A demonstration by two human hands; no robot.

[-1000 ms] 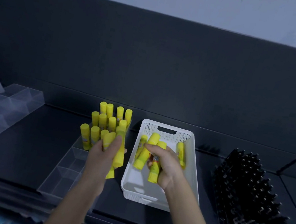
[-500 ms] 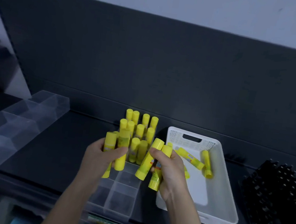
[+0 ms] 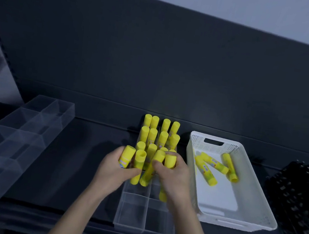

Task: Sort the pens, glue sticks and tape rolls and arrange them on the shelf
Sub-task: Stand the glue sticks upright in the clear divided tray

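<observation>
Dark shelving fills the scene: a matt black shelf (image 3: 74, 165) with a tall dark back panel (image 3: 157, 67) and a strip of pale wall above it. Midway along the shelf a clear plastic divided organiser (image 3: 135, 214) runs from the back panel to the front edge. Its rear cells hold a block of upright yellow glue sticks (image 3: 153, 134), caps up.

Both hands hover over the organiser, just in front of that block. The left hand (image 3: 115, 169) is curled round two yellow glue sticks (image 3: 127, 156). The right hand (image 3: 172, 177) grips another two yellow sticks (image 3: 170, 160), one of them leaning toward the left hand. All four are held close to upright, caps up and bases down, so their long axes already point into the cells below. The left pair sits over the organiser's left column and the right pair over its right column, so each hand looks best placed for its own side.

To my eye the next move is a short straight drop. The standing sticks crowd the held ones from behind, and I cannot tell whether they touch. The thin divider walls could catch a tilted base.

Toward the shelf's right end, beside the organiser, sits a white perforated plastic basket (image 3: 230, 222) with a few loose yellow sticks (image 3: 214, 162) lying flat inside. Past it stands a mass of black pens (image 3: 302, 197). A second clear compartment tray (image 3: 16, 136) lies toward the left end.
</observation>
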